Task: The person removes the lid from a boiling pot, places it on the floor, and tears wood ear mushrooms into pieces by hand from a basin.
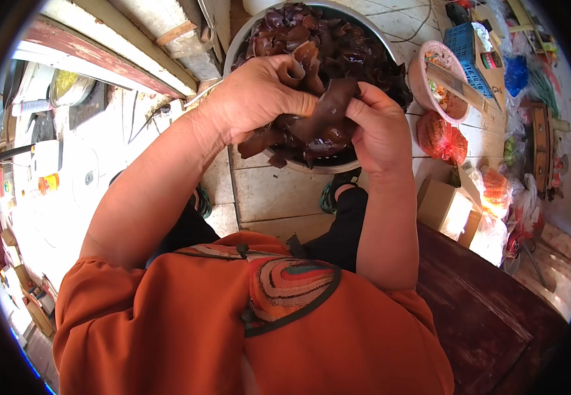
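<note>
A large metal basin [385,41] on the floor in front of me is heaped with dark brown, glossy wood ear mushrooms [351,49]. Above its near side, my left hand [259,95] is closed on wood ear, with a curled lighter-brown piece standing up by its fingers. My right hand [383,128] pinches the edge of a broad flap of wood ear [331,108] between thumb and fingers. That flap stretches between both hands. More pieces hang below my left hand over the basin's near rim.
Right of the basin stand a pink bucket [454,108] with scraps and a stick across it, a blue crate [464,52], and a red plastic bag [442,138]. Nearer are a cardboard box [445,205] and a dark wooden surface [483,309]. A door frame [118,43] is at left.
</note>
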Available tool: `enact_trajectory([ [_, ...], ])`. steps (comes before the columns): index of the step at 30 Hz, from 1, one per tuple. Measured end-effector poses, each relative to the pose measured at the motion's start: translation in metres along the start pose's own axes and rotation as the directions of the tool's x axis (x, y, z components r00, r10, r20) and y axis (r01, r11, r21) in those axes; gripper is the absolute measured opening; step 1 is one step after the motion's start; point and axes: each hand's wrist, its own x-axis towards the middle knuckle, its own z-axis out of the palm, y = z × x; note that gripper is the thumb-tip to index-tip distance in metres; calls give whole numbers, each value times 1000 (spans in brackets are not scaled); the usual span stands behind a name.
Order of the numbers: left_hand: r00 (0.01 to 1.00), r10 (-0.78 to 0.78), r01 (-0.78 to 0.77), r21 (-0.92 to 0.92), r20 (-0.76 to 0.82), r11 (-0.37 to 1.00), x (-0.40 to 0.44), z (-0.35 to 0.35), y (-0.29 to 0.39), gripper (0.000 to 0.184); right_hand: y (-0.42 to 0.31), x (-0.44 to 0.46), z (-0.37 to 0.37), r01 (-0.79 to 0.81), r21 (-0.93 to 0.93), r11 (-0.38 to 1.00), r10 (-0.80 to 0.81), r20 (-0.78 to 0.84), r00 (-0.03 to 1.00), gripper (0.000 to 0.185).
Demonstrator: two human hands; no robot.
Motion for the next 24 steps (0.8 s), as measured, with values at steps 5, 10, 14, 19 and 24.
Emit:
enact_trajectory([
  [5, 1000, -11, 10, 17, 23, 1000, 6, -1, -12, 25, -1, -2, 4, 80, -121, 989, -85, -36, 996, 12],
  [10, 998, -61, 64, -183, 26, 981, 4, 1, -7, 18, -1, 1, 9, 236, -20, 972, -236, -143, 961, 13],
  [14, 999, -2, -6, -201, -41, 980, 7, 2, -8, 16, 0, 4, 4, 250, -31, 968, -251, -193, 949, 13],
  [19, 991, -65, 29, -290, -115, 957, 2, 3, 1, 16, -7, 4, -5, 266, -76, 961, -276, -240, 931, 18],
  [24, 991, -44, 20, -193, -124, 981, 7, -14, -2, 16, -13, 13, -22, 344, -1, 939, -316, -397, 862, 19],
])
